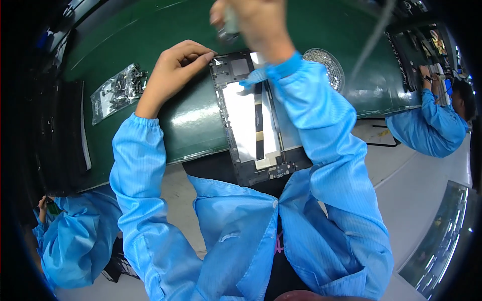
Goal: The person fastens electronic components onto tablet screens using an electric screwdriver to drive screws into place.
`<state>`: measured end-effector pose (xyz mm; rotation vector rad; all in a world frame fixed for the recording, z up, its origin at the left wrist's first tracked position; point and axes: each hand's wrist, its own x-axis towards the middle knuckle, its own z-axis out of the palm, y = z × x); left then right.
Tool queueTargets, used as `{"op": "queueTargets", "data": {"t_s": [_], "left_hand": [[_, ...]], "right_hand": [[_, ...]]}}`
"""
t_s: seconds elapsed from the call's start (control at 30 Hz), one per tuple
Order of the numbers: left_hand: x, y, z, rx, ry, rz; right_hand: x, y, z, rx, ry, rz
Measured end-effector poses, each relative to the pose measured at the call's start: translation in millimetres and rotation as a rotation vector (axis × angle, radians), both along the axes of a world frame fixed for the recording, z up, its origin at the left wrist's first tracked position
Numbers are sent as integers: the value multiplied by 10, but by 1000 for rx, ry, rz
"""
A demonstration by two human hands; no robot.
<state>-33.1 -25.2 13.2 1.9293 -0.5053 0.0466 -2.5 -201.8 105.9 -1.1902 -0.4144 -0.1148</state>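
Note:
A thin dark tablet housing (226, 118), back off, lies with its inside up and its near end over the green table's front edge. Bright panels, a black ribbon cable (259, 123) and small circuit parts show in it. My left hand (176, 67) is closed at its far left corner, thumb and forefinger pinched on the edge. Beyond its far end my right hand (258, 22) is raised, smeared by motion. Its fingers close round a pale grey-green tool (229, 25) with a shiny end, its kind unclear. My right sleeve hides part of the housing's right side.
On the green table (193, 123) a clear bag of small metal parts (119, 93) lies left, a round dish of tiny screws (326, 67) right. A pale cord (375, 35) hangs at upper right. Co-workers in blue sit at left (83, 236) and right (432, 123).

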Motion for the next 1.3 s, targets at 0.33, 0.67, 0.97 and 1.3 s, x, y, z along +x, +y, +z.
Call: {"op": "queueTargets", "data": {"t_s": [0.33,0.67,0.97,1.3], "left_hand": [[85,-283,357,389,-165,-13],[-22,-197,286,368,-121,146],[34,-206,648,632,-238,-126],[-746,-573,617,594,-246,258]], "right_hand": [[285,-1059,112,-212,-149,-394],[225,-1157,91,-197,-170,-397],[163,-1202,59,-144,-176,-325],[149,-1261,41,-121,-97,-317]]}}
